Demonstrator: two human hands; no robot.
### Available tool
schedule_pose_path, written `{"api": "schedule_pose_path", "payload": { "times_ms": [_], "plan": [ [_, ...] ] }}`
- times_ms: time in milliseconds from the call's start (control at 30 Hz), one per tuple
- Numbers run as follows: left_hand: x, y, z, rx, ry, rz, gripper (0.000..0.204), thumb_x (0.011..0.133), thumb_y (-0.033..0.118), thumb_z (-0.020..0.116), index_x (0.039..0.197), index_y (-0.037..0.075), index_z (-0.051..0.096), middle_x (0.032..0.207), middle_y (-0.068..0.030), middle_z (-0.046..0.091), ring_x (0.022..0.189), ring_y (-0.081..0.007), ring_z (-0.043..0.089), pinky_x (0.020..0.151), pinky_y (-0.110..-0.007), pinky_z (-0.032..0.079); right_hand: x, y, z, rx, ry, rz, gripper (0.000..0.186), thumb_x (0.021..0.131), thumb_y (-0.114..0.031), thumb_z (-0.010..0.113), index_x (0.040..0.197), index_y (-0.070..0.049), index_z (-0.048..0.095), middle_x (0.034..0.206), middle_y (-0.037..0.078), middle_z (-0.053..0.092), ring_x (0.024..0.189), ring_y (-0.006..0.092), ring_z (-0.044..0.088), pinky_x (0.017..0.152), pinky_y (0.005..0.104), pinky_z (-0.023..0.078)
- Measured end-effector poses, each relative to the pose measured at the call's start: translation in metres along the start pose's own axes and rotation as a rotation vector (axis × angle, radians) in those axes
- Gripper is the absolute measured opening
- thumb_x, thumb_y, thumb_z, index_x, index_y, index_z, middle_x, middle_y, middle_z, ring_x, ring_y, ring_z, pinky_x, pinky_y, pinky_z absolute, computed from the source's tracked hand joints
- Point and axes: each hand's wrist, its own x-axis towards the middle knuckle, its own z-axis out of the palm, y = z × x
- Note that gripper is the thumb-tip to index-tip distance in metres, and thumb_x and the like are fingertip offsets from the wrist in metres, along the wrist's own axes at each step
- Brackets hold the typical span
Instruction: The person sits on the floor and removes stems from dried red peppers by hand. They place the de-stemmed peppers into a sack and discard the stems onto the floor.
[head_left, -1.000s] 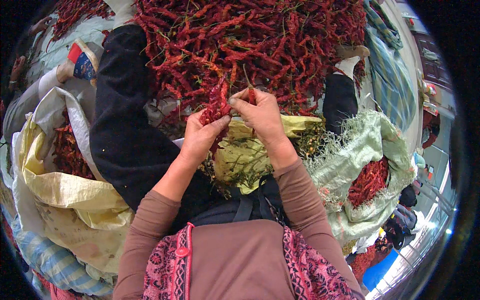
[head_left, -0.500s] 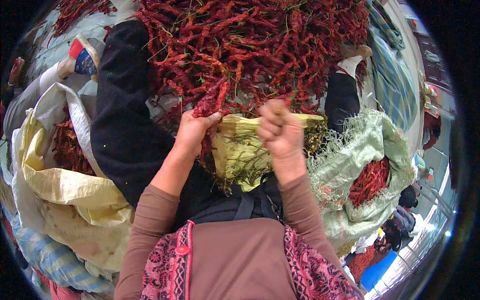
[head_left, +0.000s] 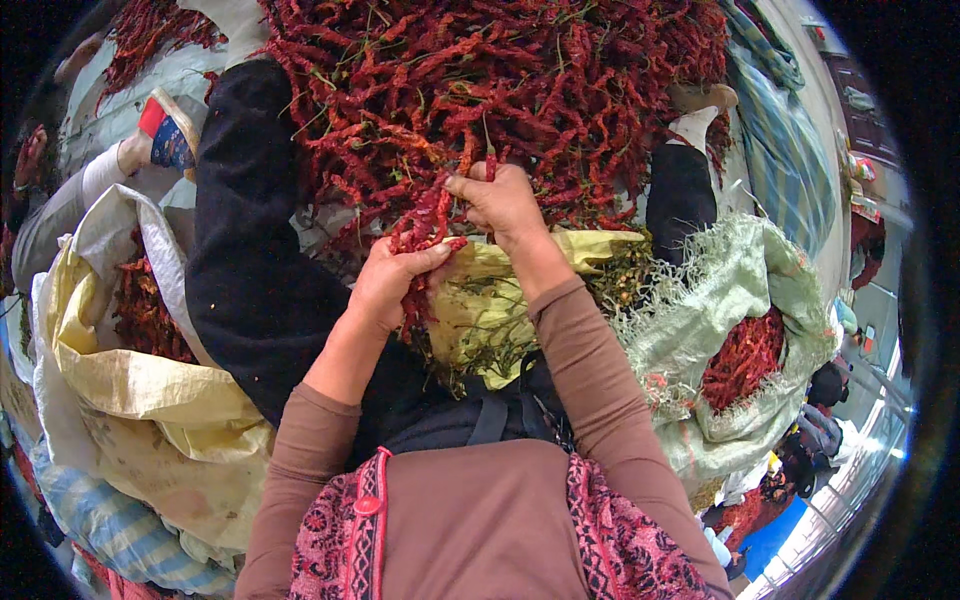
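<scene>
A bunch of dried red chilies (head_left: 424, 225) is gripped in my left hand (head_left: 385, 280), with some hanging down below the fingers. My right hand (head_left: 503, 205) is closed just right of and above it, with a red chili (head_left: 490, 165) sticking up from its fingers. In front of both hands spreads a big heap of dried red chilies (head_left: 480, 90), many with pale stems. Below my hands a yellow woven sheet (head_left: 465, 312) lies across my lap, with green-brown stems (head_left: 495, 340) scattered on it.
At the left stands a cream woven sack (head_left: 150, 390) holding red chilies. A frayed pale green sack (head_left: 690, 400), also with chilies inside, is at the right. My black-trousered legs (head_left: 250, 230) flank the heap. Another person's foot in a patterned shoe (head_left: 172, 135) is at far left.
My right hand has moved from above the yellow sheet up and left to the chilies beside my left hand. My left hand still holds its bunch, slightly lower.
</scene>
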Motion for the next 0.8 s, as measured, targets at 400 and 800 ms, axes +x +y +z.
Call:
{"api": "schedule_pose_path", "payload": {
  "times_ms": [400, 800],
  "plan": [
    [0.005, -0.008, -0.008, 0.136, -0.084, 0.139, 0.03, 0.067, -0.002, 0.073, 0.096, 0.002, 0.065, 0.089, -0.0007, 0.067, 0.075, -0.0103, 0.06, 0.072, -0.026, 0.048, 0.009, -0.016, -0.007, -0.006, -0.101, 0.036, 0.017, 0.082, -0.01, 0.069, 0.073, -0.01, 0.054, 0.061, -0.007, 0.043, 0.045, 0.0037, 0.035, 0.04, 0.0222, 0.023],
    [0.003, 0.001, -0.008, 0.152, 0.018, 0.246, 0.023, 0.071, 0.002, 0.071, 0.093, 0.001, 0.067, 0.076, -0.0012, 0.065, 0.06, -0.0087, 0.057, 0.055, -0.024, 0.046, -0.028, -0.011, -0.045, 0.21, -0.065, 0.099, 0.016, 0.079, -0.005, 0.068, 0.075, -0.011, 0.054, 0.063, -0.006, 0.047, 0.044, 0.0028, 0.035, 0.039, 0.0212, 0.024]
  ]
}}
